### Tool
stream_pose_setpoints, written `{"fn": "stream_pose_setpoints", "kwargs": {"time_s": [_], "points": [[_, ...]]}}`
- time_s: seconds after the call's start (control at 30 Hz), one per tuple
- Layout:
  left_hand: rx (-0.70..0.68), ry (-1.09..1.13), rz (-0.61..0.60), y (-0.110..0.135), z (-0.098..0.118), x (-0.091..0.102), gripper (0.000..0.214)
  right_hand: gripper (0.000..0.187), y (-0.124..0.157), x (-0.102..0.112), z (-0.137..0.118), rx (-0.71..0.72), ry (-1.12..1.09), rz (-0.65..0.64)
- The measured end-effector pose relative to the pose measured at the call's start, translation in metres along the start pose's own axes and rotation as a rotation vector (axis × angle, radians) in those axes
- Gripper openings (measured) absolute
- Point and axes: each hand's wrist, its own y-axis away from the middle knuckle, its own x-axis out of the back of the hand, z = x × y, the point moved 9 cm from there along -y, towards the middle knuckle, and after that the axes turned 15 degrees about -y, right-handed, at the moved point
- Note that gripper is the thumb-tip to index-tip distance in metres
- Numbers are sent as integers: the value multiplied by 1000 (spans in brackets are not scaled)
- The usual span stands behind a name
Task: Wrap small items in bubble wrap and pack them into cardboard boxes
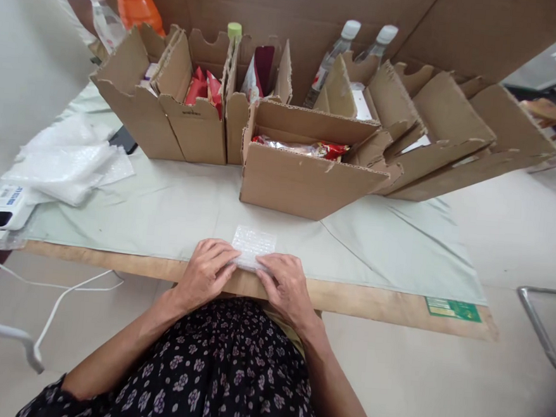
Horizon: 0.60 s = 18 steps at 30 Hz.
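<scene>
A small clear bubble-wrap piece [253,243] lies on the pale green cloth [173,214] near the table's front edge. My left hand [205,272] and my right hand [286,285] both rest on its near edge, fingers curled and pressed down on it. Just beyond stands an open cardboard box [303,178] holding red and silver snack packets [311,148].
Several more open cardboard boxes [189,120] line the back, some with red packets, with plastic bottles [337,47] behind. A heap of bubble wrap [67,159] and a white device with a cable [4,205] lie at the left. A green sticker [452,308] marks the table edge.
</scene>
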Motion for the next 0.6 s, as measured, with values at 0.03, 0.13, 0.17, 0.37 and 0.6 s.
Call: {"fn": "stream_pose_setpoints", "kwargs": {"time_s": [0.03,0.13,0.17,0.37,0.6], "points": [[27,11,-4,-2,-3,-3,21,24,0,2,1,-13,4,21],[102,2,-3,-14,-14,-14,22,28,3,12,0,-13,87,114],[118,-14,-5,-18,-17,-18,22,29,3,13,-1,-4,120,121],[220,-18,36,-22,-30,-17,23,27,-7,-6,7,43,177,5],[656,632,-62,21,-39,-23,46,23,-10,9,19,-133,-96,213]]}}
